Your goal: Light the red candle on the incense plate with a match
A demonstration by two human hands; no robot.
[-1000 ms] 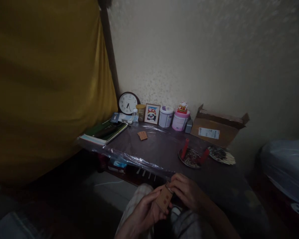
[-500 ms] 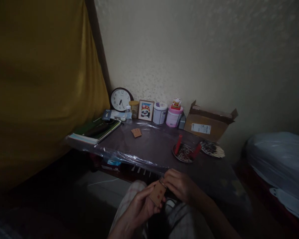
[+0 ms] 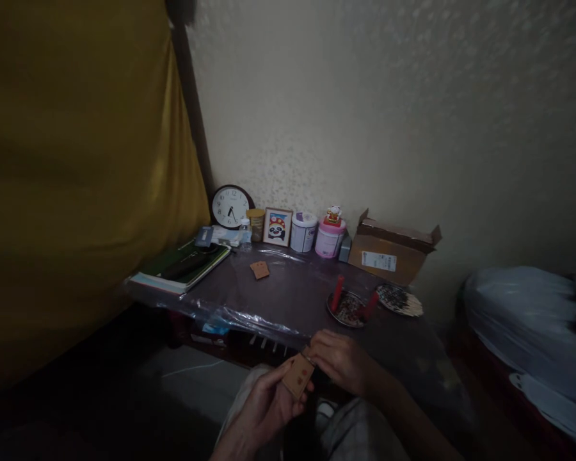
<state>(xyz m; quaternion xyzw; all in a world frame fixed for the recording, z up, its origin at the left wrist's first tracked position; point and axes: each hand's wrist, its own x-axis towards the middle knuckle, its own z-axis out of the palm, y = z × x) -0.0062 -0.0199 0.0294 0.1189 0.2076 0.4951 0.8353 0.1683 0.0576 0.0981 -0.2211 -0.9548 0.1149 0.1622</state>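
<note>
Above my lap, my left hand (image 3: 266, 403) grips a small brown cardboard packet (image 3: 297, 376) with red marks on its face. My right hand (image 3: 340, 360) is closed at the packet's upper end, its fingertips pinched there; what they pinch besides the packet's edge is too dark to tell. Ahead on the dark, plastic-covered table (image 3: 297, 298) lie similar brown pieces (image 3: 260, 270). A round plate (image 3: 348, 323) with dark bits bears an upright red candle (image 3: 337, 294) and a leaning red candle (image 3: 370, 305).
Right of the candles is another plate (image 3: 380, 297) with dark bits and pale sticks. Along the wall stand a clock (image 3: 230, 208), picture frame (image 3: 277, 227), white canister (image 3: 303, 234), pink canister (image 3: 329, 242) and cardboard box (image 3: 403, 259). Books (image 3: 187, 266) lie left, beside a yellow curtain (image 3: 86, 179).
The view has tilted up slightly, so the table things sit lower in the picture. Both hands keep hold at the brown packet, with little visible change in grip.
</note>
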